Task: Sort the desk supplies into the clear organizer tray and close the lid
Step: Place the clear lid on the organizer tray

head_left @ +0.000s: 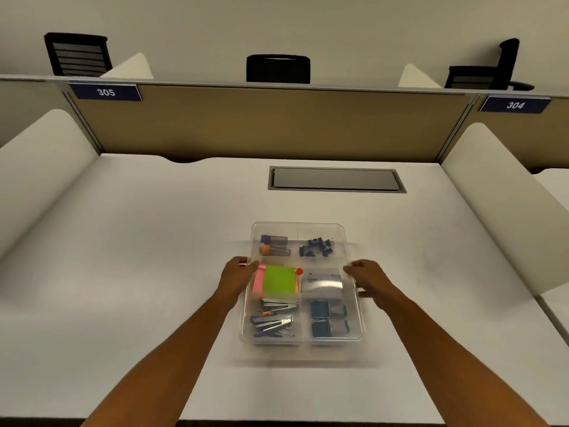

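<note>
Holding the lid (300,241) over the tray (246,334) mid-desk (154,241), left hand (237,272) and right hand (365,282) gripping its side edges. It looks blurry, maybe unseated. If I press crooked, one corner stays up.

White desk (154,241), tan partition (277,124), 3 black chairs (278,69).

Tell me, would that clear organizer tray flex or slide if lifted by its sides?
The clear organizer tray looks like thin plastic, so it may flex slightly. Its load of staplers and binder clips probably adds modest weight. Smooth walls could be slippery, which may explain both hands, left and right, at the sides.
</note>
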### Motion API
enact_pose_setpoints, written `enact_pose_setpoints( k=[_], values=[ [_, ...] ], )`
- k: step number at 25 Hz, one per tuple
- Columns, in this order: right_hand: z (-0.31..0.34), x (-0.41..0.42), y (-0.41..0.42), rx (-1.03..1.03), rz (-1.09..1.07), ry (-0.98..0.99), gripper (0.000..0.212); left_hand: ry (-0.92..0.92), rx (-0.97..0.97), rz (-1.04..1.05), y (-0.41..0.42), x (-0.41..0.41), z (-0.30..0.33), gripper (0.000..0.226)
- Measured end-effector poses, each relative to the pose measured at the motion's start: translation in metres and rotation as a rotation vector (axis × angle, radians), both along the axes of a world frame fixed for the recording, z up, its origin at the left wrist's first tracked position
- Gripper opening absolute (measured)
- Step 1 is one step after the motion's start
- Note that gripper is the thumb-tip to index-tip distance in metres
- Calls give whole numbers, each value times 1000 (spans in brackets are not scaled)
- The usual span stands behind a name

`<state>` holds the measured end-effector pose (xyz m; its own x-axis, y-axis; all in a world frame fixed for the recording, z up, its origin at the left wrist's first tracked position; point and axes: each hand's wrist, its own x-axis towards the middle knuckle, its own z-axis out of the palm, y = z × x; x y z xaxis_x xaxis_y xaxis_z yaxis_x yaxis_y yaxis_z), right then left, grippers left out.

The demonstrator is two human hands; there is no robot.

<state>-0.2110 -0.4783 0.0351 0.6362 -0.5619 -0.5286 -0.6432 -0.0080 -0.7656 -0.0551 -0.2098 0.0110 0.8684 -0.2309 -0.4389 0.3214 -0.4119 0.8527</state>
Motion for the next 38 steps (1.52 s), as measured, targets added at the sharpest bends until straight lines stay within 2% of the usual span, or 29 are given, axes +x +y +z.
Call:
enact_pose_setpoints(
  k=[4,9,11,14,19,25,30,34,38],
  values=[
    [-1,44,-9,-119,-41,17,27,84,-186,191,-26,36,2,15],
    [-3,87,-20,-226,-144,78,31,103,-154,212,-45,69,6,13],
    [-5,101,-25,-142,-242,65,32,83,-121,220,-52,79,2,21],
    [-10,110,-27,148,-448,16,34,61,2,287,-68,87,-1,40],
    [-23,116,-29,261,-573,-35,38,128,8,387,-79,88,-12,38],
    [-30,116,-33,259,-609,-38,49,95,69,351,-79,90,-16,41],
    [-23,111,-33,299,-619,-53,45,34,147,303,-78,88,-16,47],
    [-13,104,-31,291,-536,-14,53,-36,217,207,-77,87,-10,48],
    [-3,93,-27,251,-466,19,37,-74,263,115,-76,89,3,49]
  ],
)
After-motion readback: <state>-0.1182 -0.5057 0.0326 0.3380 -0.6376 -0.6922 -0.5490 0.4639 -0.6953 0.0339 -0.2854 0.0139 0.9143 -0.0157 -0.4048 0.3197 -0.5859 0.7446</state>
